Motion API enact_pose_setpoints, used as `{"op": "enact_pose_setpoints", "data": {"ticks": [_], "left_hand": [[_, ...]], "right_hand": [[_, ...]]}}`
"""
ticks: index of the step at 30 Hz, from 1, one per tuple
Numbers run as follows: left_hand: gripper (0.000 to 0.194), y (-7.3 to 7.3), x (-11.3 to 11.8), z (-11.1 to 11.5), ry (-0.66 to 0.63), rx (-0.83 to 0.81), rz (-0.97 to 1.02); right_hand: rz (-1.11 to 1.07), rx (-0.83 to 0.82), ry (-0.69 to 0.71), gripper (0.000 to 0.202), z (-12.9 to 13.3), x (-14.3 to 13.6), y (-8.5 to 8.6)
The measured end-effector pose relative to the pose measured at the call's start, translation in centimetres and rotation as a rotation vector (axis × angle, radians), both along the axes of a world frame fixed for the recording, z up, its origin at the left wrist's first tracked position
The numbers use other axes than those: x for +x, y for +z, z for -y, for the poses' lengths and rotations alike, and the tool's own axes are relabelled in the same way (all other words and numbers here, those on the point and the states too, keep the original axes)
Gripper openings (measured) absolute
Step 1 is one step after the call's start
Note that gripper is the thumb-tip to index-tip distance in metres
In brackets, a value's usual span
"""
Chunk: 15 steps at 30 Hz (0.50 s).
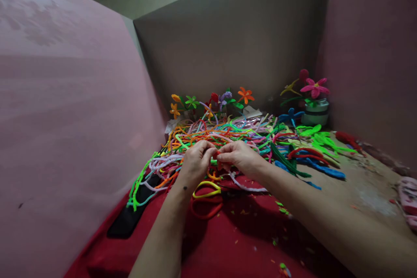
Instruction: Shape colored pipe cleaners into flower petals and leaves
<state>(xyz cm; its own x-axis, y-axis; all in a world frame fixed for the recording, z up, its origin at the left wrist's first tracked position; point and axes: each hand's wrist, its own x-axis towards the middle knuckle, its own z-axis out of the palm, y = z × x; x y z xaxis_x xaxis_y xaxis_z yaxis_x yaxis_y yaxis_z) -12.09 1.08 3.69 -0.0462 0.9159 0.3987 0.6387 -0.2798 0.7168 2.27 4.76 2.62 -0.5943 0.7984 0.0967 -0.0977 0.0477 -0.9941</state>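
My left hand [199,158] and my right hand [236,155] meet over the middle of a heap of colourful pipe cleaners [195,132]. Between their fingertips is a small red pipe cleaner piece [216,155], pinched from both sides; its full shape is hidden by the fingers. Just below the hands, scissors [207,189] with one yellow and one red handle loop lie on the red cloth [228,234]. Their blades are hidden. A light purple pipe cleaner [247,189] curves out under my right wrist.
Pipe-cleaner flowers [223,100] stand along the back, with a pink one [314,88] in a pale green pot [315,113] at the right. A black flat object [125,221] lies at the left by the pink wall [81,139]. Blue pipe cleaners [321,168] and green trimmings lie at the right.
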Motion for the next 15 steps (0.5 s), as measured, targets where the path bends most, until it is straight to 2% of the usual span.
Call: {"op": "enact_pose_setpoints", "data": {"ticks": [4,8,12,15], "left_hand": [[0.017,0.13,-0.17,-0.05,-0.036,-0.001,-0.063],[0.014,0.21,0.13,0.05,-0.001,0.036,-0.165],[0.015,0.47,0.11,0.36,-0.063,-0.02,-0.152],[0.016,0.61,-0.14,0.52,-0.078,-0.023,-0.125]], "right_hand": [[0.025,0.031,0.007,0.015,0.41,-0.08,0.3],[0.082,0.054,-0.005,0.017,0.31,-0.28,0.02],[0.095,0.02,-0.048,0.015,0.23,-0.34,-0.05],[0.073,-0.006,-0.021,0.015,0.24,-0.34,-0.03]]}}
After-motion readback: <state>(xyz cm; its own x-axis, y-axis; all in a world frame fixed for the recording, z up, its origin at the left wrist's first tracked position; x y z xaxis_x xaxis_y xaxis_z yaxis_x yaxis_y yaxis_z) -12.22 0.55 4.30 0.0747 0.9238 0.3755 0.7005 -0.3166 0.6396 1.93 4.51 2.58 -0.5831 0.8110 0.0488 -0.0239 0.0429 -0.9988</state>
